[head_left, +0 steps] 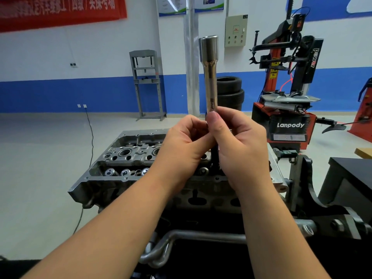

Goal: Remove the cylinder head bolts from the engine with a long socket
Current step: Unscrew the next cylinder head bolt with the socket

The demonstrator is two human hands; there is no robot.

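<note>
Right hand (239, 146) and left hand (185, 150) both pinching the long socket (210, 77), upright above the cylinder head (112, 168). Held high probably to free a dark bolt (215, 158) hanging below, just over the head.

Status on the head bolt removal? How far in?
Done: valve cover off, cylinder head exposed. In hand: both hands, left hand and right hand, grip the long socket upright above the head, a dark shaft below them. Left: cannot tell how many bolts remain; the hands hide that area.
</note>
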